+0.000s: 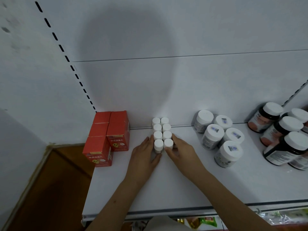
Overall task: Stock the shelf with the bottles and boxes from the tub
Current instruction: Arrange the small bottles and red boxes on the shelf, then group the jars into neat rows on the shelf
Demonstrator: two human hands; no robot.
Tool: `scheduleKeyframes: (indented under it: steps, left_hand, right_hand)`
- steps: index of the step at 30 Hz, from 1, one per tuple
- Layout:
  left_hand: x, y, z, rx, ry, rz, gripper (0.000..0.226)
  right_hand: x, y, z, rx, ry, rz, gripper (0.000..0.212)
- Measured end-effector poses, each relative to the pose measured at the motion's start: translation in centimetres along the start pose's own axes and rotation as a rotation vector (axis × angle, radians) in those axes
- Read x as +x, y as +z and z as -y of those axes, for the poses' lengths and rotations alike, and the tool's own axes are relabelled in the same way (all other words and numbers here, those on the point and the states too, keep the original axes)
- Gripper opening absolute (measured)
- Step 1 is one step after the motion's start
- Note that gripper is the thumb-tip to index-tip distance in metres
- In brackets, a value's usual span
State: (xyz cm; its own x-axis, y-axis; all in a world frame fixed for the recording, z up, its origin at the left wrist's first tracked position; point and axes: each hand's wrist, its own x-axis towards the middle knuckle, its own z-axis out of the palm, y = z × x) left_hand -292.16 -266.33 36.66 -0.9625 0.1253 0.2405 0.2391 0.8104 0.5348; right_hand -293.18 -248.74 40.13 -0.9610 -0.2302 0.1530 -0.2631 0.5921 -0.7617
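Both hands, left (144, 155) and right (180, 151), reach forward, fingers extended, palms facing.

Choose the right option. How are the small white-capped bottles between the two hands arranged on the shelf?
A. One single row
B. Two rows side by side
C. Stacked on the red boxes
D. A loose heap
B: the small white-capped bottles stand in two adjacent rows, four caps each.

Red boxes (109, 139) — print blurred (unreadable)
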Motion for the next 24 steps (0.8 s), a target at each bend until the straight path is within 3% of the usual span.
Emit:
scheduleKeyframes:
  steps: [7, 10, 14, 18, 21, 24]
  left_hand:
    - [-0.3, -0.3, -0.1, 0.027, -0.020, 0.039, 0.073]
    - [-1.3, -1.0, -0.9, -0.064, -0.094, 0.068, 0.078]
    - [-2.9, -2.4, -3.0, -0.112, -0.121, -0.209, 0.045]
    - [-1.8, -3.4, -7.1, -0.139, -0.005, -0.410, 0.025]
    - [1.0, -3.1, -11.1, -0.168, 0.090, -0.375, 0.020]
    - [5.1, -1.7, -13.7, -0.151, 0.208, -0.195, 0.024]
  right_hand:
    - [-0.1, 0.4, 0.2, -0.021, 0.008, 0.011, 0.045]
    - [-0.8, -0.9, 1.6, -0.002, 0.026, 0.006, 0.057]
    - [-2.5, -4.6, 3.6, 0.011, 0.071, -0.056, 0.057]
    - [-3.5, -10.0, 3.7, -0.026, 0.031, -0.334, 0.037]
    - [-2.6, -13.9, 1.4, -0.166, 0.057, -0.458, 0.037]
    - [-0.2, -16.9, -2.0, -0.314, 0.250, -0.295, 0.049]
